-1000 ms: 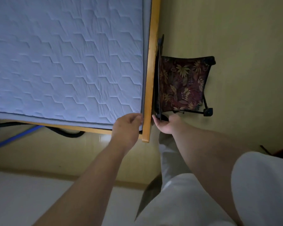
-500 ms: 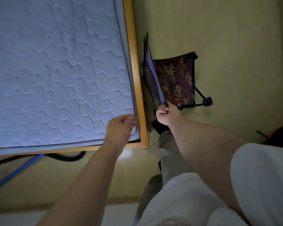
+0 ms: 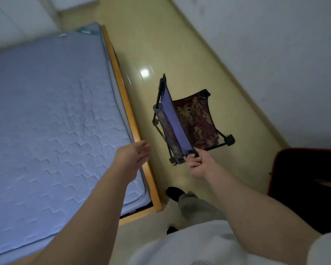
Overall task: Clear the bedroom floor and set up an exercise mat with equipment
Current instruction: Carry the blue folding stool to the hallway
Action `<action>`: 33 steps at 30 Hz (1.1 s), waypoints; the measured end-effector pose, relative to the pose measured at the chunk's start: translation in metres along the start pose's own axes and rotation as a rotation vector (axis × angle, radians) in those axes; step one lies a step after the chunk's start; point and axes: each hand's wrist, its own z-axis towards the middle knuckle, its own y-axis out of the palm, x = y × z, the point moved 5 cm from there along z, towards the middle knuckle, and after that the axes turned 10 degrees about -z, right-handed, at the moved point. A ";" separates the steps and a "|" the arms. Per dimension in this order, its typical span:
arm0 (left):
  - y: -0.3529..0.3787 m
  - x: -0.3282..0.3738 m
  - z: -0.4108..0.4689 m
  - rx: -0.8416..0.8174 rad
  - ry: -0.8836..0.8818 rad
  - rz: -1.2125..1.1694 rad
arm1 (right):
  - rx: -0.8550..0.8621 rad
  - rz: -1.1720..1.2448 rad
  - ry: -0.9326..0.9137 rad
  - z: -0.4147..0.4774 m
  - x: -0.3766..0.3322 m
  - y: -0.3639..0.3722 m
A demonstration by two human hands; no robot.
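Clearing step in hand. My right hand (image 3: pixel 197 164) is gripping the chair (image 3: pixel 191 121) by its near top corner, fingers curled round the frame. The chair is sitting beside the bed (image 3: pixel 55 121), apart from it. My left hand (image 3: pixel 133 155) is hovering over the bed edge, fingers loose, holding nothing. Next move, I judge: carrying the chair clear. A red-edged dark item (image 3: pixel 310 184), farther from the bed, is narrowing the way.

Chair (image 3: pixel 191 119) corner hidden in right hand (image 3: pixel 197 163) grip; red-edged black object (image 3: pixel 304 184) cropped right.
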 end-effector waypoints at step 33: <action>0.220 0.125 -0.089 -0.131 0.170 -0.822 | -0.010 -0.370 -0.763 -0.324 -0.267 0.060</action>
